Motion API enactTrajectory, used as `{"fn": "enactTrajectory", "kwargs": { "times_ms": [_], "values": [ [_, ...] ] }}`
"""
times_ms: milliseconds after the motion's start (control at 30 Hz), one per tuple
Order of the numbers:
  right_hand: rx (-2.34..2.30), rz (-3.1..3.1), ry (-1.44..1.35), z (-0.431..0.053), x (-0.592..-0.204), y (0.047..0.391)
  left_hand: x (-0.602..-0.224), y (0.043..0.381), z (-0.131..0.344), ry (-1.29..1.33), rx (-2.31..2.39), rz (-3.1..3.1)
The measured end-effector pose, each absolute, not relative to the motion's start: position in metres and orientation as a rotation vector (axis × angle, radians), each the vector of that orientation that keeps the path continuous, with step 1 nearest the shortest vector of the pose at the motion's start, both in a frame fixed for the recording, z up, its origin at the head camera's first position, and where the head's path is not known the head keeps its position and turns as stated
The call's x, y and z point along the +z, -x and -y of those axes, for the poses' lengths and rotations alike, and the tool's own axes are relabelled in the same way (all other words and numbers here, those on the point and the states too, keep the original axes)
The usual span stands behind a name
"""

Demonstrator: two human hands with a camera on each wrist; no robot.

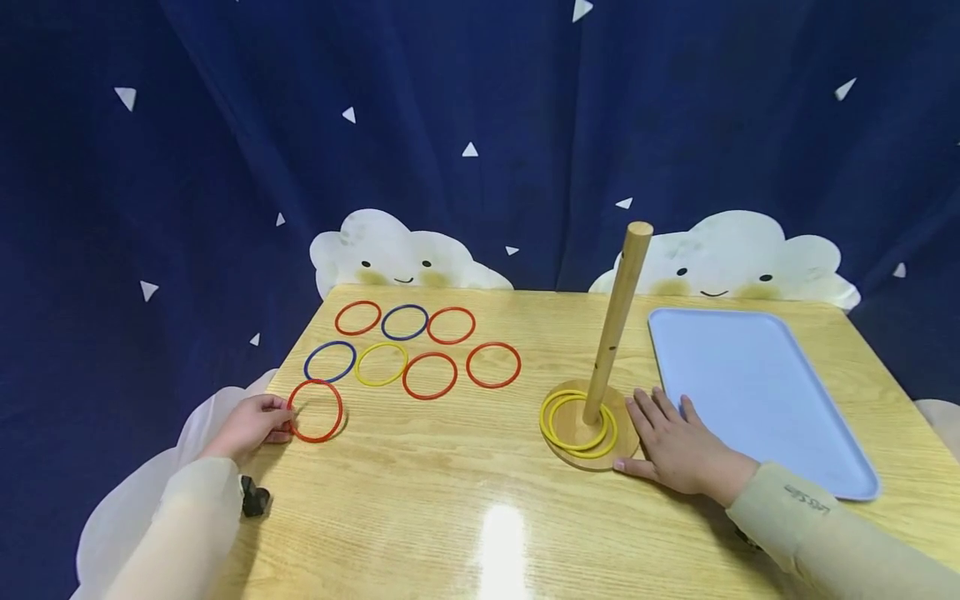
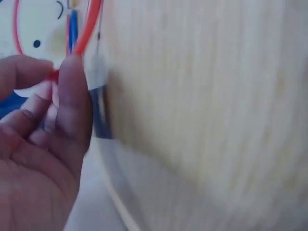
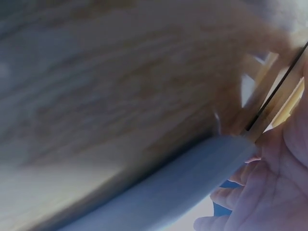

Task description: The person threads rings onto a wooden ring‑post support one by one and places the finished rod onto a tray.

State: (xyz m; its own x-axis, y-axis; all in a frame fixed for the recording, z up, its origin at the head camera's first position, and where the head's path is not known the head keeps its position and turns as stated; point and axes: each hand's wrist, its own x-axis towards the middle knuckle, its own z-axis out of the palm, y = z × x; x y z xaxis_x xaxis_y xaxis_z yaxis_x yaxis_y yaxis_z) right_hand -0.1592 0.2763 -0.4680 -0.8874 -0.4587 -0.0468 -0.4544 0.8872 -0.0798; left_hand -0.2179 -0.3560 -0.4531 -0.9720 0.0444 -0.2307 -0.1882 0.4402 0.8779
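Between thumb and fingers, my left hand [image 1: 255, 423] pinches the edge of a red ring [image 1: 341, 408] near the table's left edge. In the left wrist view the ring [image 2: 89, 29] rises from the pinch, tilted up. My right hand [image 1: 678, 446] lies with fingers spread at the right side of a round wooden base [image 1: 561, 457], its fingertips and thumb at the rim. From that base a wooden post [image 1: 619, 308] stands upright, leaning in the head view. Two yellow rings [image 1: 551, 417] lie around the foot of the post, one overlapping the other.
Several rings lie flat toward the back left, among them a blue ring [image 1: 384, 323], a yellow ring [image 1: 358, 367] and a red ring [image 1: 519, 367]. At the right is a light blue tray [image 1: 750, 383]. A dark blue curtain [image 1: 450, 83] hangs behind the wooden table [image 1: 420, 483].
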Motion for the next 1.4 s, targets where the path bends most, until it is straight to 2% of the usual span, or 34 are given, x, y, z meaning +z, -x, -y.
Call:
{"fn": "enactTrajectory", "kwargs": {
  "times_ms": [200,367,633,867,1100,1400],
  "values": [
    [-0.116,-2.968,0.704,-0.271,-0.456,0.156,-0.441,0.219,0.349,-0.031,1.759,-2.244],
    [-0.094,-2.972,0.702,-0.271,-0.456,0.156,-0.419,0.226,0.325,-0.204,2.017,-2.004],
    [-0.108,-2.98,0.72,-0.273,-0.459,0.156,-0.369,0.246,0.241,-0.405,2.335,-1.678],
    [-0.109,-2.982,0.703,-0.274,-0.465,0.158,-0.311,0.251,0.162,-0.524,2.376,-1.545],
    [-0.079,-3.014,0.716,-0.278,-0.472,0.16,-0.258,0.249,0.103,-0.685,2.393,-1.427],
    [-0.091,-2.994,0.713,-0.274,-0.464,0.155,-0.231,0.247,0.05,-0.772,2.359,-1.335]
  ]
}}
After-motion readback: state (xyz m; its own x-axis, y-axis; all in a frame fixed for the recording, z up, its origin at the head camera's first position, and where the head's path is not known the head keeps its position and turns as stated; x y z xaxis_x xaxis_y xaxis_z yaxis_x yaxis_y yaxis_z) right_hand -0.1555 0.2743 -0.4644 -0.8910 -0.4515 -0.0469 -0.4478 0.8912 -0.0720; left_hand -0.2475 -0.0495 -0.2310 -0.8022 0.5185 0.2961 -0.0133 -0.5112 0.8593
